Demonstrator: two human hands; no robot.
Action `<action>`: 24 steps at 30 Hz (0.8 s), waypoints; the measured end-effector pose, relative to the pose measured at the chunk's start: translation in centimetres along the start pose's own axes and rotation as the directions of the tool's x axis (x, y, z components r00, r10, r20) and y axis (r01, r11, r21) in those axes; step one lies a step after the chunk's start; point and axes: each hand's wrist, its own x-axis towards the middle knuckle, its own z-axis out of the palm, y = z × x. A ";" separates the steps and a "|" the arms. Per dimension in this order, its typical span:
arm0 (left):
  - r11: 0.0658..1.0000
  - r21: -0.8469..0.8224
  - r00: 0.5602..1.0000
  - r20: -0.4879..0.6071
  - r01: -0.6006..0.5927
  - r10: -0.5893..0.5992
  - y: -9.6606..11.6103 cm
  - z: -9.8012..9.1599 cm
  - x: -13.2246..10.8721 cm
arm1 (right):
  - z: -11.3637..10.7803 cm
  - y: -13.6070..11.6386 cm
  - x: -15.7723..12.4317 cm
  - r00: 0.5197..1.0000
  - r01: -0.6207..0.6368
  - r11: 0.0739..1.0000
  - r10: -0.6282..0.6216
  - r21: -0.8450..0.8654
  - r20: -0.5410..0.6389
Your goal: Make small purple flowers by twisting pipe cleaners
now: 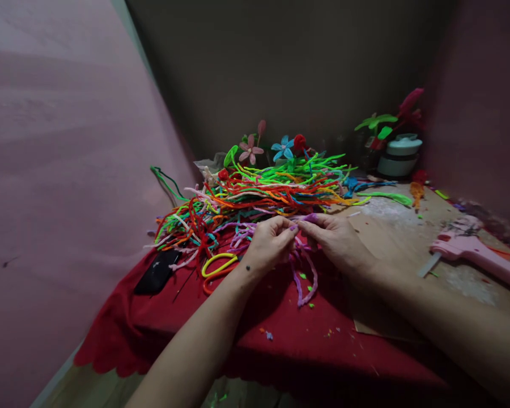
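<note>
Above red cloth [280, 334] on the table [408, 226], head view: pinches one purple pipe cleaner [310, 217] between closed fingers [285, 231] of left hand [267, 243] and right hand [338, 241], just before one heaped pile of colourful pipe cleaners [259, 195]. Behind, three finished flowers [283, 147]; right, one pink glue gun [471, 249]; left, one black phone [157, 272].

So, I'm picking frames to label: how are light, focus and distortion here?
Head view: dim, warm light, dark back wall; wide-angle stretch at the edges; left hand, right hand and pipe cleaner fairly sharp; far flowers soft; no glare.
</note>
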 end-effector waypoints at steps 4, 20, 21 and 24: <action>1.000 -0.027 1.000 0.003 0.013 -0.013 0.0 0.3 0.1 | 0.0 0.0 -0.1 0.999 -0.023 0.998 0.021 0.062 0.031; 0.940 -0.311 0.990 0.072 0.139 -0.122 -0.3 0.7 0.1 | 0.2 0.6 -0.2 0.975 0.219 0.958 -0.223 -0.185 0.001; 0.931 -0.333 0.988 0.084 0.152 -0.131 -0.3 0.7 0.1 | 0.2 0.6 -0.2 0.979 0.204 0.967 -0.205 -0.154 0.004; 0.910 -0.375 0.984 0.098 0.176 -0.149 0.0 0.5 0.1 | 0.2 0.4 -0.2 0.991 0.131 0.990 -0.130 -0.049 0.023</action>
